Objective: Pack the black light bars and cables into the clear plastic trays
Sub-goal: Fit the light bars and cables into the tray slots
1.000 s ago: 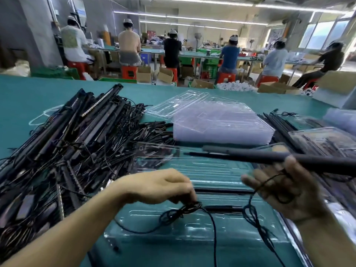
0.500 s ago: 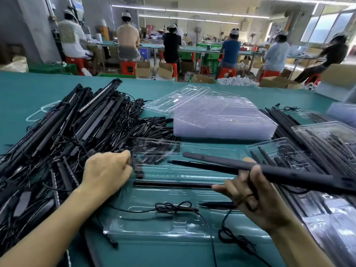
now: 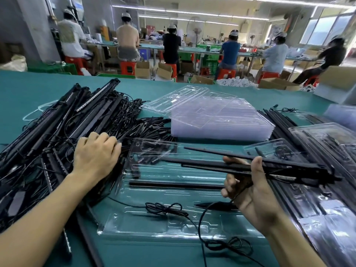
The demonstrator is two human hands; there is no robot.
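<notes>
Your left hand (image 3: pixel 96 153) has shifted further onto the bar pile (image 3: pixel 57 130) at centre left, its fingers curled with the hold unclear, while the fingers of your right hand (image 3: pixel 252 195) clasp light bars (image 3: pixel 279 167) above the tray (image 3: pixel 154 226).

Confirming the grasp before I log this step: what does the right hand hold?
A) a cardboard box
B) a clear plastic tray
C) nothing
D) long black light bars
D: the right hand grips long black light bars above the clear plastic tray.
</notes>
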